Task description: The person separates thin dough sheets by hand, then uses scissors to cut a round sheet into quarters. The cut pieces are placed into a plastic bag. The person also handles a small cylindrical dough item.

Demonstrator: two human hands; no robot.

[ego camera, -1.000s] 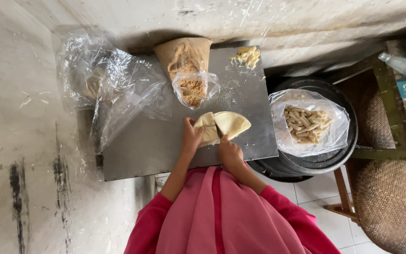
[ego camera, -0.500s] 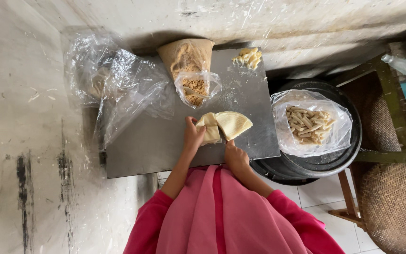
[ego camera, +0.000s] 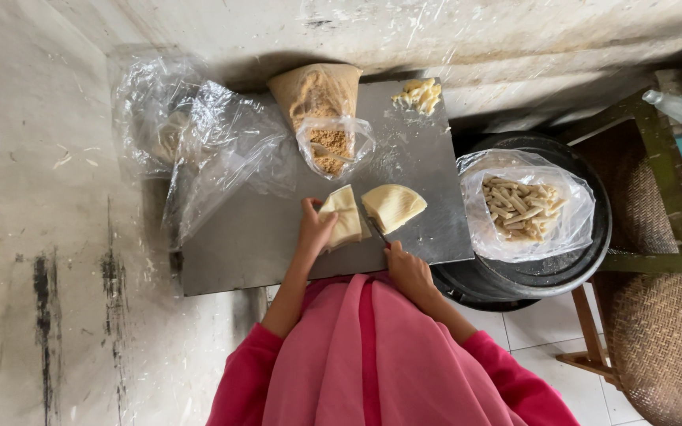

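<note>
On a grey metal table [ego camera: 254,244] lie two pale yellow pieces of thin wrapper sheet, a left piece [ego camera: 346,214] and a right piece [ego camera: 393,206], with a gap between them. My left hand [ego camera: 314,229] presses down on the left piece. My right hand [ego camera: 409,270] grips a knife [ego camera: 376,229] whose blade lies in the gap between the pieces. Pink sleeves cover both arms.
A plastic bag of brown filling [ego camera: 329,146] leans behind the sheets. Crumpled clear plastic bags [ego camera: 199,142] lie at the left. A few pale pieces [ego camera: 417,95] sit at the far edge. A black basin [ego camera: 586,260] to the right holds a bag of rolled sticks [ego camera: 519,205]. Wicker stool [ego camera: 665,331].
The sheet stack has come apart into two pieces with the knife blade between them. My right hand has drawn slightly toward me.
</note>
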